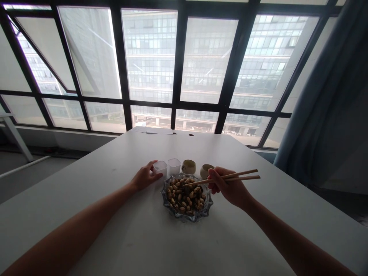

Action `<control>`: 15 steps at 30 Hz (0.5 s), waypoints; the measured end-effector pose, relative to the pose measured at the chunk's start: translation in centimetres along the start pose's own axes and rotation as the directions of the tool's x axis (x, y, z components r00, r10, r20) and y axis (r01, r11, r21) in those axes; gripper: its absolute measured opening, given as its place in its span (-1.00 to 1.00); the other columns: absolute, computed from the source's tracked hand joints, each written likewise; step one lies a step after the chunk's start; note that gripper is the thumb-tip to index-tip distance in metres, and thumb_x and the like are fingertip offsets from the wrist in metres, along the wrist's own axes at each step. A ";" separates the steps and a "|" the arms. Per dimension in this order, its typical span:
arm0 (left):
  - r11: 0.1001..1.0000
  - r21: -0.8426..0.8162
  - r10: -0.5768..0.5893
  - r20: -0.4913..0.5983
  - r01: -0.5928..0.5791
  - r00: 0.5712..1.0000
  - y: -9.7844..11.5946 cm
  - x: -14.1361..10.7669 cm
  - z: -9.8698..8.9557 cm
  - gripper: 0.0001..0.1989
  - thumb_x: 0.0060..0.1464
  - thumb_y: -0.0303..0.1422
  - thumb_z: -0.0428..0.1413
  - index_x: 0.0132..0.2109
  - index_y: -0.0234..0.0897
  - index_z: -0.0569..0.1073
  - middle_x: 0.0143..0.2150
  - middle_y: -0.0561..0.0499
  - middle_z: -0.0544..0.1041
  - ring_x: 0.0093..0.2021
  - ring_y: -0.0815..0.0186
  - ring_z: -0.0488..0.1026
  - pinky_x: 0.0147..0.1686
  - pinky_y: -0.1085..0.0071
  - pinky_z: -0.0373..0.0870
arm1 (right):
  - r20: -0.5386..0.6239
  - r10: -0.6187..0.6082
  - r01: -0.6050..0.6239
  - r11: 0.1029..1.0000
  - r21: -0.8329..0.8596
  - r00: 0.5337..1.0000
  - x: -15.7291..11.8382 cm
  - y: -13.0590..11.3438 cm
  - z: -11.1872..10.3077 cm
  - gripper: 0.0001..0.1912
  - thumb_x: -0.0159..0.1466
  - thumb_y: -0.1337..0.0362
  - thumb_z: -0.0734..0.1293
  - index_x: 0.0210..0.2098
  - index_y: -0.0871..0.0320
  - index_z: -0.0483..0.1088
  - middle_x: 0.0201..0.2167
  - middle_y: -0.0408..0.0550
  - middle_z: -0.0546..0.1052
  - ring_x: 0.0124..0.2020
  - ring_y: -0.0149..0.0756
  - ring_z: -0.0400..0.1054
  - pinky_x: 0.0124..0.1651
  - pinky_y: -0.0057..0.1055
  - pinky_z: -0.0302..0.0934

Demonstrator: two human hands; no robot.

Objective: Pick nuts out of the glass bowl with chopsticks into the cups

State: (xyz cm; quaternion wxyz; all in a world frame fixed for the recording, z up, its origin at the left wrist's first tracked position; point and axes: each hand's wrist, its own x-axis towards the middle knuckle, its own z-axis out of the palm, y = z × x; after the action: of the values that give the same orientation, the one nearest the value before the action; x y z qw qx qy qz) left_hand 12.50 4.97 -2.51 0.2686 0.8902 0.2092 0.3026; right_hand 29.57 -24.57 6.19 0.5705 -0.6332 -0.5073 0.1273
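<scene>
My right hand (230, 186) is closed around a pair of wooden chopsticks (244, 176), whose tips reach over the nuts (186, 197). These look like pistachios or peanuts in their shells, and they fill a glass bowl (188, 217) with a scalloped rim. Whether the tips pinch a nut is too small to tell. My left hand (146, 176) has its thumb and fingers around the near left side of a small white plastic cup (160, 167). Beside that cup stands a second white cup (174, 165).
A beige cup (188, 166) with a dark mark stands behind the bowl, and another beige cup (205, 171) sits partly behind my right hand. Papers (152, 130) lie at the far end of the white table (129, 237). A blue curtain (316, 96) hangs at right.
</scene>
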 end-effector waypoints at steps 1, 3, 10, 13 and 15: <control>1.000 0.000 0.004 -0.008 -0.004 1.000 0.0 0.0 0.0 -0.23 -0.02 0.02 0.19 0.25 -0.29 0.31 -0.26 -0.04 0.51 -0.29 0.21 0.50 -0.24 0.31 0.45 | 0.004 -0.002 0.002 1.000 -0.009 1.000 0.0 -0.2 -0.2 -0.46 0.21 -0.20 0.35 -0.55 0.16 0.40 -0.67 -0.09 0.49 -0.69 -0.38 0.35 -0.65 -0.48 0.25; 1.000 -0.003 0.007 -0.015 -0.007 1.000 0.0 0.0 0.0 -0.23 -0.03 0.03 0.20 0.25 -0.29 0.32 -0.26 -0.04 0.52 -0.29 0.21 0.50 -0.24 0.31 0.44 | 0.024 -0.008 0.009 0.999 -0.037 1.000 0.0 -0.6 -0.4 -0.46 0.21 -0.20 0.35 -0.56 0.16 0.40 -0.67 -0.07 0.50 -0.68 -0.38 0.36 -0.64 -0.49 0.26; 1.000 0.017 0.007 0.006 -0.007 1.000 0.1 -0.1 -0.1 -0.23 0.00 0.03 0.18 0.26 -0.32 0.30 -0.24 -0.07 0.53 -0.29 0.20 0.51 -0.23 0.30 0.45 | 0.099 0.002 0.008 0.994 -0.106 0.995 -0.2 -1.4 -0.4 -0.44 0.20 -0.21 0.35 -0.57 0.17 0.40 -0.66 -0.06 0.50 -0.67 -0.37 0.38 -0.65 -0.50 0.25; 1.000 0.014 0.013 0.000 -0.013 1.000 0.0 0.0 -0.1 -0.23 -0.01 0.02 0.18 0.26 -0.31 0.30 -0.25 -0.06 0.54 -0.29 0.20 0.51 -0.23 0.30 0.45 | 0.111 -0.001 0.012 0.994 -0.106 0.994 -0.3 -1.6 -0.5 -0.44 0.19 -0.22 0.35 -0.57 0.17 0.40 -0.66 -0.07 0.50 -0.68 -0.37 0.37 -0.66 -0.49 0.26; 1.000 0.009 0.023 0.002 -0.023 1.000 0.0 0.0 0.0 -0.22 -0.02 0.03 0.19 0.25 -0.30 0.30 -0.26 -0.05 0.54 -0.29 0.19 0.52 -0.22 0.29 0.45 | 0.077 -0.001 0.008 0.996 -0.091 0.997 -0.4 -1.9 -0.6 -0.43 0.19 -0.23 0.34 -0.58 0.17 0.40 -0.68 -0.08 0.49 -0.70 -0.38 0.36 -0.68 -0.50 0.25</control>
State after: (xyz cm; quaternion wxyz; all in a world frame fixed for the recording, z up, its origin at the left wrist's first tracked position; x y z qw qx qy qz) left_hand 12.50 5.01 -2.53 0.2613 0.8940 0.1998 0.3041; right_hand 28.91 -25.52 7.81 0.5213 -0.6522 -0.5355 0.1269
